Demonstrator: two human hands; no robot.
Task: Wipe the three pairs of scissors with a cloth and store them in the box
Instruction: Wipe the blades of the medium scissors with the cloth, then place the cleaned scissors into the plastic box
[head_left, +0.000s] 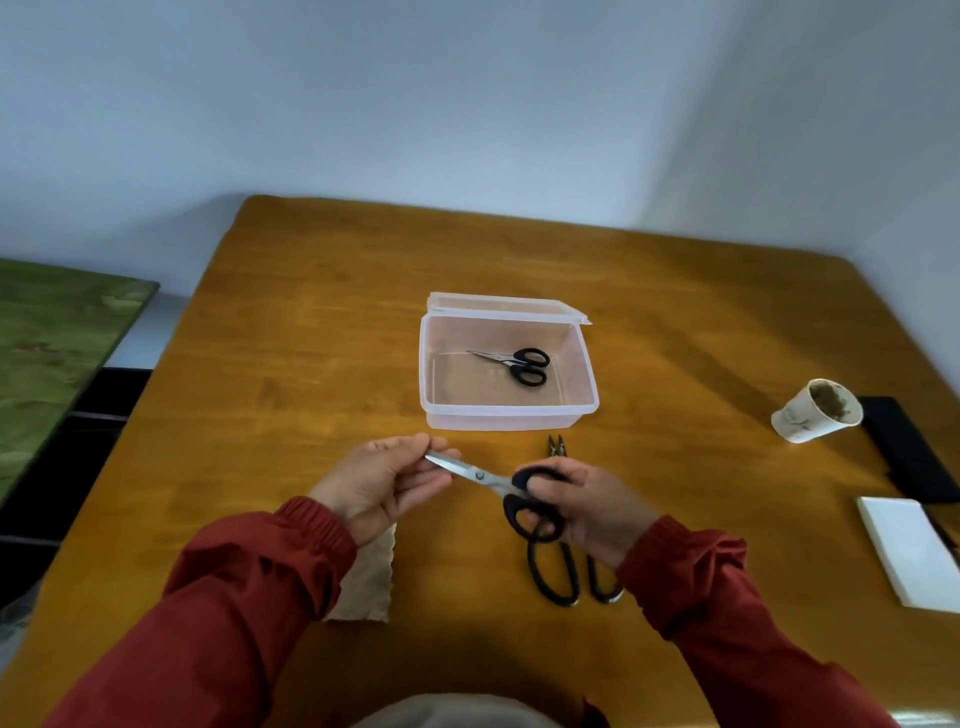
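Far left, off the worktop (311, 322), I see a green surface (57, 353). One beige cloth (366, 577) lies flat on the worktop just under the left wrist; neither hand touches it.

Left grip (379, 483): thumb and fingertips nearly closed, pinching the blade tip of the held scissors (485, 479). These are up off the worktop, blades closed, spanning between both grips.

One clear box (509, 413) sits beyond the grips, open. Its lid (498, 302) is at its far side. Small scissors (519, 365) lie flat on the box floor, black handles toward the right.

Right grip (592, 504): fingers curled round the black handles of the held scissors.

Large scissors (558, 577) lie on the worktop directly beneath the right grip. Their black loops show on the near side of it and their tips poke out beyond it, short of the box.

Scissors count: three. One in the box, one held, one on the worktop.

Well right of the right grip I count one stained paper cup (815, 410), one black flat slab (906, 449) and one white block (911, 551). Both sleeves are red.
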